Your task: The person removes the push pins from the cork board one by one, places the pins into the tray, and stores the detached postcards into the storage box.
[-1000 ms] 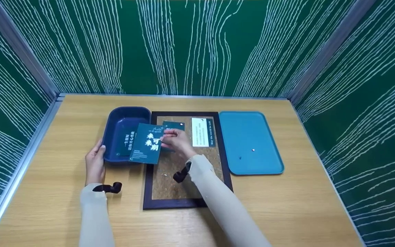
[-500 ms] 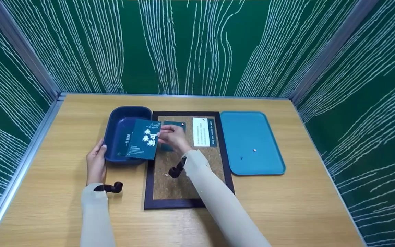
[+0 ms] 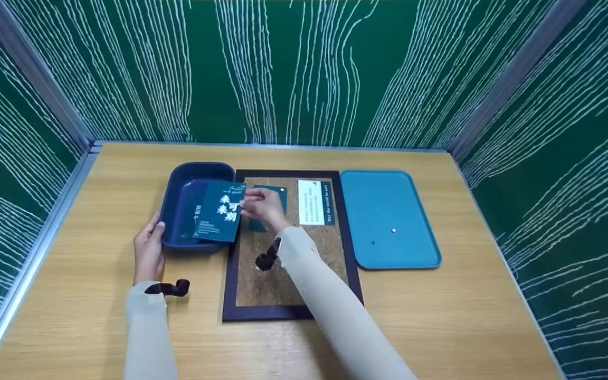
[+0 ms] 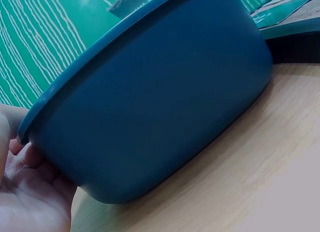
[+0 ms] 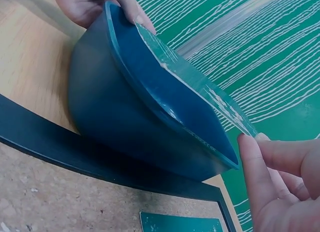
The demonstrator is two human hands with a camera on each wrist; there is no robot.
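My right hand (image 3: pixel 267 208) pinches the right edge of a dark green card (image 3: pixel 217 211) with white characters. In the right wrist view the card (image 5: pixel 200 86) slants above the mouth of a deep blue plastic basin (image 5: pixel 120 111). At the basin's left side my left hand (image 3: pixel 148 253) grips the wall, thumb at the rim and fingers against the outside, as the left wrist view shows. Part of another green card (image 3: pixel 197 214) with white lettering appears inside the basin, largely covered by the held card.
A dark-framed corkboard (image 3: pixel 262 295) lies right of the basin. On it are a green card (image 3: pixel 277 192), partly behind my right hand, and a white-and-green card (image 3: pixel 312 203). Further right, a light blue tray (image 3: pixel 378 195) holds a pale-headed pin (image 3: pixel 393 230) and a small dark piece (image 3: pixel 372 243).
My right hand has moved left and away from me, carrying the green card from the corkboard's edge further over the basin. My left hand stays at the basin's side.
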